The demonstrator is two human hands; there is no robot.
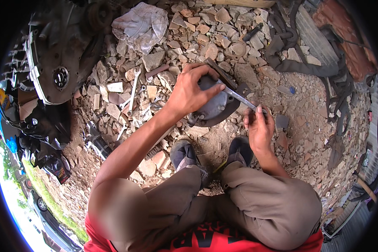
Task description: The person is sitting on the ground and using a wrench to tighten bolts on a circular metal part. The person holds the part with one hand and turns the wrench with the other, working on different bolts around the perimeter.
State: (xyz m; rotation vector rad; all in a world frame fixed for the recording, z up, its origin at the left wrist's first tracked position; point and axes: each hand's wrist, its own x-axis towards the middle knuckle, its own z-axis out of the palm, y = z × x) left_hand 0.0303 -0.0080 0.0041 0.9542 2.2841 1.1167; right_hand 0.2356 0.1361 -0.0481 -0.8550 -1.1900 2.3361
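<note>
A rounded grey metal housing (215,110) with bolts along its rim lies on the rubble in front of my feet. My left hand (193,90) reaches over it from the left, its thumb and forefinger closed about the far end of a wrench (238,96). That end is partly hidden by the fingers, so whether it sits on a bolt cannot be seen. The wrench slants down to the right across the housing's edge. At its near end, the curled fingers of my right hand (259,126) grip the shaft.
Several loose wrenches (134,90) lie left of the housing. A large dark engine casing (61,54) stands at the far left, near a whitish cloth (140,26). A dark tool (97,140) rests below. Black fabric strips (298,65) trail on the right. My shoes (240,151) are close to the housing.
</note>
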